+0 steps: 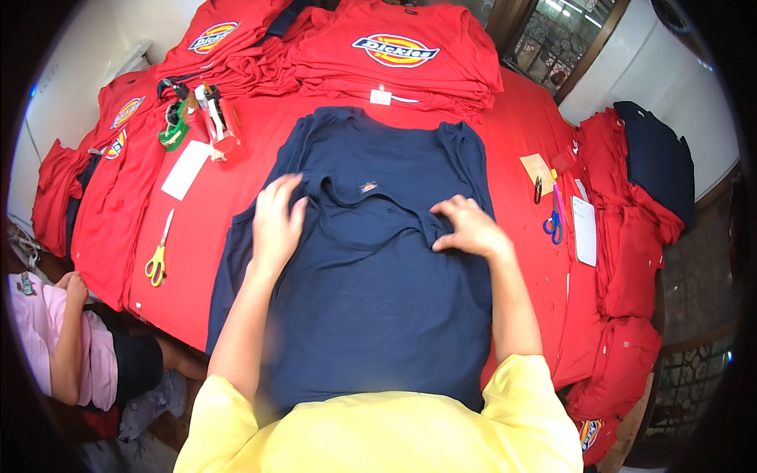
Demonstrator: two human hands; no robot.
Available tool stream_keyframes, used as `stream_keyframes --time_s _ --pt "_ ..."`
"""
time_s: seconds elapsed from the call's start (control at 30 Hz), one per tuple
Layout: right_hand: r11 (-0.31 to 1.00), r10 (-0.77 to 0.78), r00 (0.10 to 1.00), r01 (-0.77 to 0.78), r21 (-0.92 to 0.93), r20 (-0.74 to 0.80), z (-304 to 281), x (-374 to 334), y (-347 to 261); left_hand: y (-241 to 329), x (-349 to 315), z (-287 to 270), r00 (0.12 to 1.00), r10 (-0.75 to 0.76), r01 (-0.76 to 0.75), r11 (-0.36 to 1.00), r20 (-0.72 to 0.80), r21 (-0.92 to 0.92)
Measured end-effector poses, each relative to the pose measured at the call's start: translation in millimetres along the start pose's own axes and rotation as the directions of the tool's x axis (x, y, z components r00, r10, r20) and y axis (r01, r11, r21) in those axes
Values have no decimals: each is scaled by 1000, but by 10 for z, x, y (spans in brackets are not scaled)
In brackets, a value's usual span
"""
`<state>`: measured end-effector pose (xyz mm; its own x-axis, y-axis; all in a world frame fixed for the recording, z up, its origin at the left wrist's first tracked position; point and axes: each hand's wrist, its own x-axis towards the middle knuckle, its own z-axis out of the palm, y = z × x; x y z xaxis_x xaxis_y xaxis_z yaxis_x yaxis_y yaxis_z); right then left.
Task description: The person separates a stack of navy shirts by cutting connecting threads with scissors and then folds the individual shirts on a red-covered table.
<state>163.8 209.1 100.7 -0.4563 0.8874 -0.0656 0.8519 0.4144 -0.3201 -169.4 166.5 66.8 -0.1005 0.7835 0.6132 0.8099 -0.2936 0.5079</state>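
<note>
A navy sleeveless shirt [371,315] lies spread in front of me, its neckline toward the far side and a small label inside the neck. Another navy garment [371,142] shows beneath it, reaching farther back. My left hand [276,221] rests at the left shoulder of the top shirt, thumb apart from the fingers. On the opposite shoulder is my right hand [471,229], its fingers bent and a gap showing between thumb and forefinger. Both hands look open, touching the cloth.
Folded red shirts [394,79] are stacked at the back. Yellow-handled scissors [156,264] and a tape dispenser [217,118] lie left. Blue-handled scissors [554,225] and a white notepad [583,229] lie right, near more red garments [627,260]. A person in pink [67,339] sits at left.
</note>
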Motion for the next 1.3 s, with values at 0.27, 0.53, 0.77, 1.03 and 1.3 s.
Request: stream_keyframes --time_s 0.27,0.53,0.77,1.03,1.3 --pt "937 337 778 -334 106 -530 -637 835 599 -438 1254 394 853 -275 335 940 444 -60" --pt "962 254 959 -236 136 -130 96 922 449 -925 1323 424 394 -382 806 580 836 -115" --pt "957 287 686 -169 237 -669 565 1116 574 -1284 1220 807 906 -166 238 961 390 -143" --pt "833 391 854 -169 526 -344 332 1138 734 -1298 1158 722 847 -280 412 884 452 -224" --pt "997 -66 954 55 -47 -292 552 -590 177 -591 -270 -501 790 23 138 967 613 -214"
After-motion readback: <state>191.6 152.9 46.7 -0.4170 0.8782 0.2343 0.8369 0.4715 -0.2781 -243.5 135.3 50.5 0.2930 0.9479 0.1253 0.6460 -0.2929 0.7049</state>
